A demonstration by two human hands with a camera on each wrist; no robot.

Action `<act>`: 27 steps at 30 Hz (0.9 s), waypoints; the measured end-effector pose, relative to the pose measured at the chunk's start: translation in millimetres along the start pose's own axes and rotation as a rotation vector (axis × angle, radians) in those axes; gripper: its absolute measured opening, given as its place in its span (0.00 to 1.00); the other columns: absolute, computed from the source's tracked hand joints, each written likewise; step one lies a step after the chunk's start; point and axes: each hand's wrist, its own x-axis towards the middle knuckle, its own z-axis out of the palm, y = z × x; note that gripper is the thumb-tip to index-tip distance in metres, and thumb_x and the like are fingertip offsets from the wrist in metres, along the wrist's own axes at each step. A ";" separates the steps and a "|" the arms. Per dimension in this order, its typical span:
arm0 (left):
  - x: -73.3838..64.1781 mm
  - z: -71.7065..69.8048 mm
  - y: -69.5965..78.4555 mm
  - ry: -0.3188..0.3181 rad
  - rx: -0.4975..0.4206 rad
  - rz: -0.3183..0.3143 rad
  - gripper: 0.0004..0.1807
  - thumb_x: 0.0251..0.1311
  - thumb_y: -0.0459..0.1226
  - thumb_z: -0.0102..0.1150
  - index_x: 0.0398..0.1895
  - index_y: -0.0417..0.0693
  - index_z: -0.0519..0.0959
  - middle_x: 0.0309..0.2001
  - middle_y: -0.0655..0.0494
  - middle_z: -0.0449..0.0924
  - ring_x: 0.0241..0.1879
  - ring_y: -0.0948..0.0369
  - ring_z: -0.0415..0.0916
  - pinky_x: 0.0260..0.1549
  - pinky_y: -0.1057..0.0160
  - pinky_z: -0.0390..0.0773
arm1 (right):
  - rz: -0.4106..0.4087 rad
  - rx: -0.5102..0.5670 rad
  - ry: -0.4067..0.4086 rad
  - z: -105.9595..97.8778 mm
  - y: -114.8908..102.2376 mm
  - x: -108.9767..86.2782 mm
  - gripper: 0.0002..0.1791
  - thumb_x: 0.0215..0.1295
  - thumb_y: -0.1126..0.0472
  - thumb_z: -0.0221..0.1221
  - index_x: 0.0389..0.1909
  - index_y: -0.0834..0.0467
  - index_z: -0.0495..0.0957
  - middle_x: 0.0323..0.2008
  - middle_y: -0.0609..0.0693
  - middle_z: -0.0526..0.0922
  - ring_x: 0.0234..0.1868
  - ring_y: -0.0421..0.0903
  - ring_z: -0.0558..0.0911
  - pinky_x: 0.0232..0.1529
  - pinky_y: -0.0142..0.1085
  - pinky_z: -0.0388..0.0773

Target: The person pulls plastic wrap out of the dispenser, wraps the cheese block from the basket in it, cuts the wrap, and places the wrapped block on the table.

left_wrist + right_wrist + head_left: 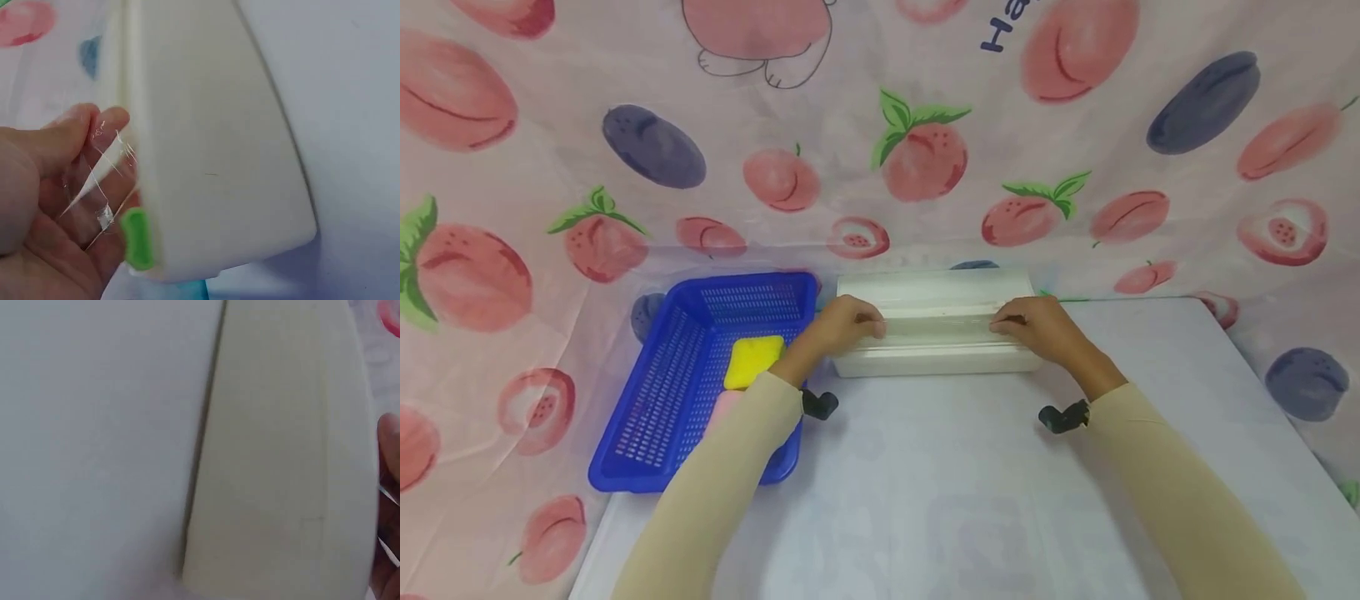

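Observation:
A white cling film dispenser (936,361) lies on the table, its lid (934,286) tipped back. Clear cling film (936,327) stretches across its opening between the two hands. At the left end, my left hand (847,323) pinches the film between thumb and forefinger; wrinkled film (103,165) crosses the fingers in the left wrist view. My right hand (1033,325) pinches the film at the right end, thumb and forefinger together. The right wrist view catches only some fingers (389,506) behind the dispenser wall (269,462). A green slider (137,239) sits near the dispenser's left end.
Left of the dispenser stands a blue plastic basket (647,392) holding a yellow sponge (752,362) and a pink item (724,410), partly behind the left sleeve. A white cloth covers the table (925,483). Behind hangs a fruit-print curtain (835,117).

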 end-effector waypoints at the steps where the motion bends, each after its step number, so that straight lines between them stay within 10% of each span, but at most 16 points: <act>1: -1.7 -1.7 0.2 0.004 -0.034 -0.002 0.09 0.70 0.40 0.62 0.40 0.47 0.89 0.36 0.55 0.89 0.40 0.57 0.83 0.47 0.57 0.83 | -0.005 0.026 0.020 -1.6 -0.2 -1.6 0.05 0.66 0.59 0.68 0.40 0.55 0.89 0.38 0.51 0.90 0.41 0.50 0.86 0.45 0.48 0.83; 9: -20.3 -7.5 7.0 0.021 -0.045 0.093 0.12 0.70 0.40 0.62 0.47 0.44 0.88 0.38 0.54 0.89 0.39 0.58 0.85 0.44 0.59 0.85 | -0.093 0.074 0.094 -7.8 -9.9 -16.6 0.02 0.69 0.59 0.65 0.38 0.52 0.85 0.35 0.48 0.89 0.37 0.44 0.84 0.42 0.40 0.83; 19: -50.7 -9.1 32.8 0.214 0.189 0.347 0.08 0.67 0.35 0.65 0.44 0.44 0.90 0.38 0.53 0.91 0.42 0.56 0.88 0.50 0.56 0.85 | -0.194 0.083 0.308 -10.9 -32.1 -37.8 0.05 0.63 0.66 0.69 0.37 0.54 0.87 0.33 0.46 0.90 0.36 0.39 0.86 0.43 0.15 0.75; 27: -67.6 -9.4 48.8 0.316 0.249 0.398 0.09 0.67 0.36 0.64 0.45 0.44 0.89 0.39 0.53 0.91 0.43 0.55 0.88 0.49 0.57 0.85 | -0.236 0.101 0.416 -15.9 -45.3 -48.5 0.09 0.57 0.72 0.71 0.37 0.57 0.88 0.32 0.47 0.90 0.35 0.40 0.87 0.45 0.14 0.75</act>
